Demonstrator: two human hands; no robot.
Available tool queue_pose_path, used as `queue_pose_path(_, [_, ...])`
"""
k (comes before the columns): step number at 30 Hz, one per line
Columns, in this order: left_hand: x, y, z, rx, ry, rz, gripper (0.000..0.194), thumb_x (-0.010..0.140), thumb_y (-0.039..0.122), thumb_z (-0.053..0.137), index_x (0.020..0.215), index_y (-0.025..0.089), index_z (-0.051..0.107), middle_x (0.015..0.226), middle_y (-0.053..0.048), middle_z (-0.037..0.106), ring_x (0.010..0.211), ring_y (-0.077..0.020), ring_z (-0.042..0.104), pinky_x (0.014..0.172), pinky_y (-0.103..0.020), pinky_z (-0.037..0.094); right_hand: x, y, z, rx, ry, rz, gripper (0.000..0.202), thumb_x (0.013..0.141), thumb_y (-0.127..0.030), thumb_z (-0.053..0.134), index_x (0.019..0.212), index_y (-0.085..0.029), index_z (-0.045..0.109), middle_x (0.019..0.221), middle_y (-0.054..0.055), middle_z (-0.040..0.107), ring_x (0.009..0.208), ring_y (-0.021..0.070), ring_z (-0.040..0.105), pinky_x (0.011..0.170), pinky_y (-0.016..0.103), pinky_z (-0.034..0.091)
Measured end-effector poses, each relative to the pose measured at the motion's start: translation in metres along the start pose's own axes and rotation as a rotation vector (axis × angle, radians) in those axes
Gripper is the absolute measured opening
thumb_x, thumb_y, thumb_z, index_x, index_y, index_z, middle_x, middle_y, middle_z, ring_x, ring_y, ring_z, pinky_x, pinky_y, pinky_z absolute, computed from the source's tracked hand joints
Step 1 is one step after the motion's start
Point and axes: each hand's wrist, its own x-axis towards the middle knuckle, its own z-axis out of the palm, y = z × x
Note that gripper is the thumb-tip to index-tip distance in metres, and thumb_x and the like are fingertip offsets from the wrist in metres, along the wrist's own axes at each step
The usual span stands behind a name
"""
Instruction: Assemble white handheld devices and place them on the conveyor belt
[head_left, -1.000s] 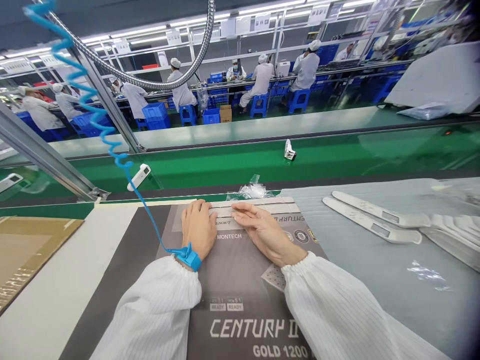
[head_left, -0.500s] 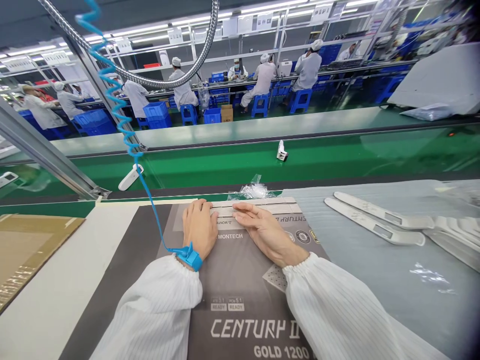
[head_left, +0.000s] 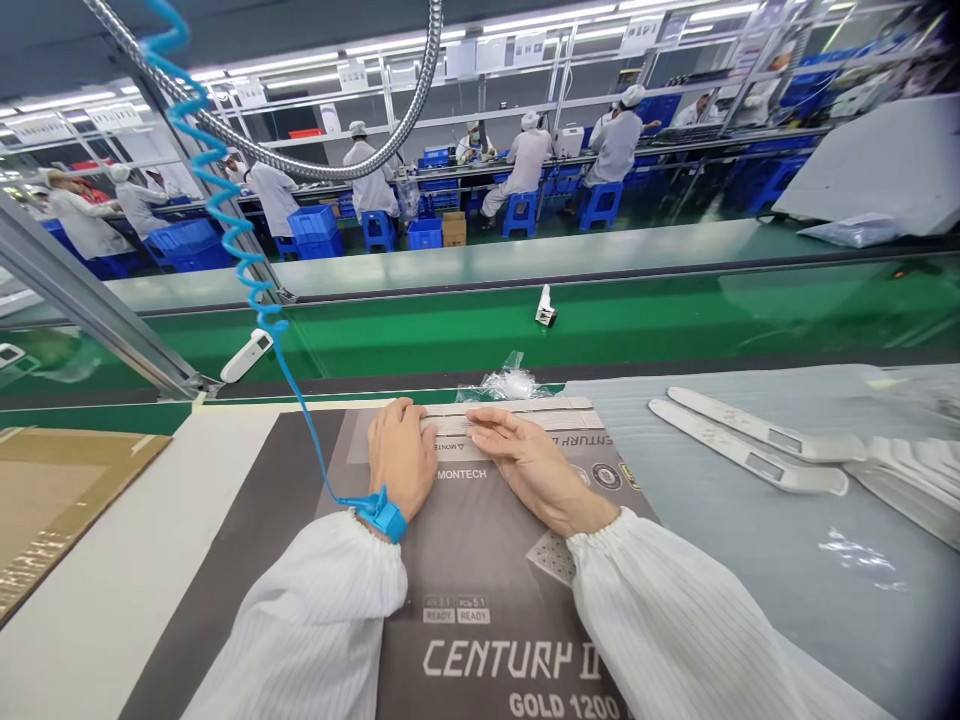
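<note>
From where I stand, the dark printed carton (head_left: 480, 555) lies flat right under the person's fingers, running from the spot between the hands down toward 6 o'clock, its CENTURY II lettering at the near end. Take that spot as the middle of the dial. The left hand (head_left: 401, 460) rests palm down on the far end at 10 o'clock, its fingers close together, laid out toward 12, the thumb a little apart. The right hand (head_left: 536, 465) comes in at 4 o'clock, turned on its side, fingers together and gently bent, the thumb just below them, their tips at the pale flap (head_left: 450, 424) along the far edge. Whether they pinch it, I can't tell.

One blue wrist strap (head_left: 381, 515) sits on the left wrist, its single coiled cord (head_left: 236, 235) climbing toward 11. One brown cardboard (head_left: 71, 505) lies on the bench (head_left: 169, 520) at 9. At 3, on a grey sheet (head_left: 720, 590), lie two long white parts (head_left: 750, 450), one beside the other; more are heaped just past them, too overlapped to count. One clump of clear plastic (head_left: 511, 382) is at 1, just beyond the carton. On the green belt (head_left: 420, 335) I count three white devices (head_left: 246, 357): two near 10, one cut off by the edge of view, and another past 1.
</note>
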Motion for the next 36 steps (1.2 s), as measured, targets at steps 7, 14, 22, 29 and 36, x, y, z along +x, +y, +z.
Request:
queue_pose_path(7, [0.0,0.004,-0.002,-0.139,0.045,-0.034,0.017,0.089,0.016,0.054,0.104,0.014,0.063,0.124,-0.014,0.06,0.118,-0.0298,0.055,0.101,-0.047,0.043,0.014,-0.046,-0.013,-0.343,-0.004,-0.024,0.032,0.063,-0.027,0.084,0.093,-0.022,0.073,0.095,0.003,0.071,0.084,0.0136,0.062,0.081,0.029,0.048])
queue_pose_path(14, [-0.001,0.008,-0.006,-0.234,0.023,-0.085,0.018,0.09,0.016,0.051,0.104,0.014,0.062,0.124,-0.013,0.059,0.117,-0.0294,0.055,0.103,-0.048,0.041,0.143,-0.105,-0.07,-1.178,0.476,-0.348,0.03,0.073,-0.022,0.067,0.103,-0.019,0.069,0.105,0.01,0.071,0.088,0.0225,0.064,0.089,0.043,0.049])
queue_pose_path(22, [0.0,0.005,-0.005,-0.224,0.04,-0.09,0.018,0.091,0.013,0.05,0.104,0.016,0.062,0.123,-0.013,0.059,0.118,-0.0297,0.054,0.101,-0.048,0.044,0.206,-0.089,-0.072,-1.33,0.614,-0.451,0.031,0.076,-0.019,0.058,0.106,-0.017,0.063,0.107,0.017,0.066,0.11,0.0347,0.058,0.101,0.055,0.039])
queue_pose_path(29, [0.001,0.005,-0.006,-0.356,0.11,-0.07,0.018,0.089,0.013,0.051,0.104,0.015,0.06,0.118,-0.015,0.062,0.117,-0.03,0.055,0.101,-0.049,0.044,0.145,-0.11,-0.049,-1.056,0.417,-0.481,0.022,0.089,-0.031,0.047,0.105,-0.022,0.059,0.09,0.008,0.063,0.082,0.0229,0.065,0.069,0.039,0.059])
queue_pose_path(36, [0.001,0.017,-0.022,-0.683,0.116,0.024,0.043,0.092,0.037,0.056,0.129,0.015,0.052,0.13,-0.012,0.061,0.119,-0.0244,0.056,0.102,-0.039,0.043,0.04,-0.084,0.002,-0.787,0.069,-0.372,0.035,0.085,-0.057,0.058,0.095,-0.023,0.063,0.087,0.002,0.061,0.078,0.0169,0.06,0.076,0.037,0.059])
